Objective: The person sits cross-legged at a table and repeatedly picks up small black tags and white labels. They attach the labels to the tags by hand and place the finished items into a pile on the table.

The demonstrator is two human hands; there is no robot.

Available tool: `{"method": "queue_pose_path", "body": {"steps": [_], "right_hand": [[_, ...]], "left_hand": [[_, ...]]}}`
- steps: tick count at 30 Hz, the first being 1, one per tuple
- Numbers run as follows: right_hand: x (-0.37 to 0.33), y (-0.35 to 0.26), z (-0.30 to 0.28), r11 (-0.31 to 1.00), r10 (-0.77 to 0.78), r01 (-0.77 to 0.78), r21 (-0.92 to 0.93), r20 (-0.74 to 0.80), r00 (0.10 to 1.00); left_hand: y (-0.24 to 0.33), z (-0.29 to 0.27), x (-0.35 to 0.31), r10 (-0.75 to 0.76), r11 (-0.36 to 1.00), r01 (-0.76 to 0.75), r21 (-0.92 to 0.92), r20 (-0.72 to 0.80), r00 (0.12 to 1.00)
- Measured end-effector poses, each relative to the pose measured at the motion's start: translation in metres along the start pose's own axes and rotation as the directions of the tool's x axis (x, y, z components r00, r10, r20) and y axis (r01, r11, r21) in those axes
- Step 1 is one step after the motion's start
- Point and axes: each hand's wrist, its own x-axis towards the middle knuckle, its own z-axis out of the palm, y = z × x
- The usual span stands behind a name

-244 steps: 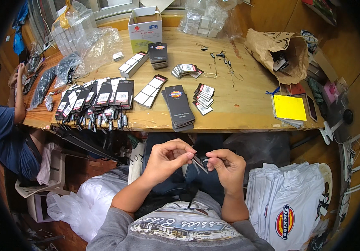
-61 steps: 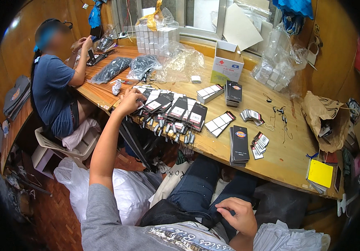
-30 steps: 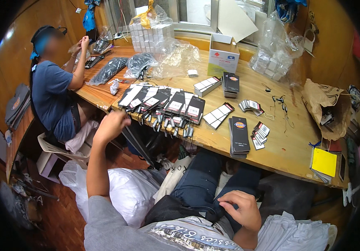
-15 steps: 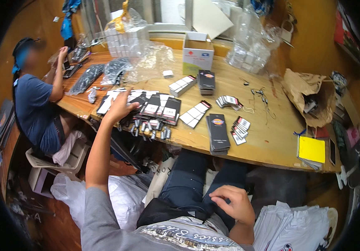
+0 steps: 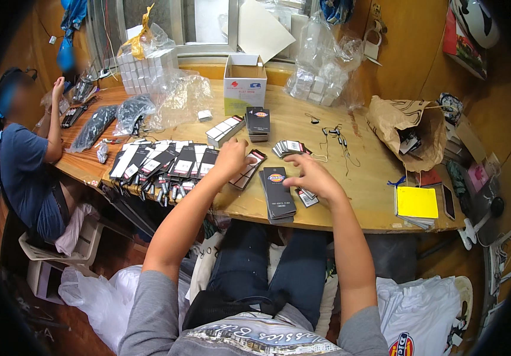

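My left hand (image 5: 232, 160) is over the near-left corner of a stack of white-panelled label strips (image 5: 249, 170), fingers loosely bent and apart; whether it touches the strips I cannot tell. My right hand (image 5: 315, 177) is open, thumb and fingers spread, beside a pile of black hang tags (image 5: 278, 199). It partly covers the small white barcode tags (image 5: 308, 198). Left of my left hand lies a spread of black and white tags (image 5: 175, 160), with small dark fasteners hanging at the table's front edge.
Behind stand another label stack (image 5: 224, 131), more black tags (image 5: 258, 123), an open carton (image 5: 245, 89) and bagged goods (image 5: 318, 80). To the right are dark strings (image 5: 335, 135), a paper bag (image 5: 404, 130), a yellow pad (image 5: 417, 203) and a phone (image 5: 448, 202). Another person (image 5: 30, 160) sits at left.
My left hand has moved right, from the spread tags to the label strips. My right hand has risen from my lap to the black tags. The view has shifted right.
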Motion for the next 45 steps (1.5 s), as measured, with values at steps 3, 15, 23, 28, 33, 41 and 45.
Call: {"method": "queue_pose_path", "body": {"steps": [3,15,23,28,33,41,45], "right_hand": [[0.021,-0.002,0.005,0.971,0.006,0.04,-0.236,0.192,0.981],[0.025,-0.026,0.008,0.931,0.107,-0.04,-0.362,0.167,0.98],[0.032,-0.011,0.013,0.944,0.001,0.037,-0.328,0.114,0.993],[0.029,-0.012,0.016,0.974,0.007,0.009,-0.225,0.067,0.998],[0.037,-0.004,0.014,0.991,0.075,-0.057,-0.118,0.15,0.986],[-0.026,-0.033,0.031,0.976,0.123,-0.171,-0.137,-0.303,0.945],[-0.059,-0.056,0.071,0.915,0.036,-0.175,-0.363,-0.358,0.933]], "left_hand": [[0.007,0.005,0.012,-0.093,0.995,0.09,0.04,0.09,0.992],[0.01,-0.011,0.009,-0.137,0.989,0.14,-0.048,0.063,0.989],[0.003,-0.026,0.011,-0.146,0.943,0.151,-0.297,0.04,0.988],[-0.003,-0.023,0.005,-0.16,0.746,0.137,-0.652,0.024,0.987],[-0.001,-0.004,0.005,-0.325,0.88,0.282,-0.382,-0.053,0.944],[0.011,0.016,-0.004,-0.266,0.958,0.257,-0.13,-0.058,0.962],[0.026,0.016,-0.011,-0.163,0.985,0.161,-0.064,-0.024,0.986]]}}
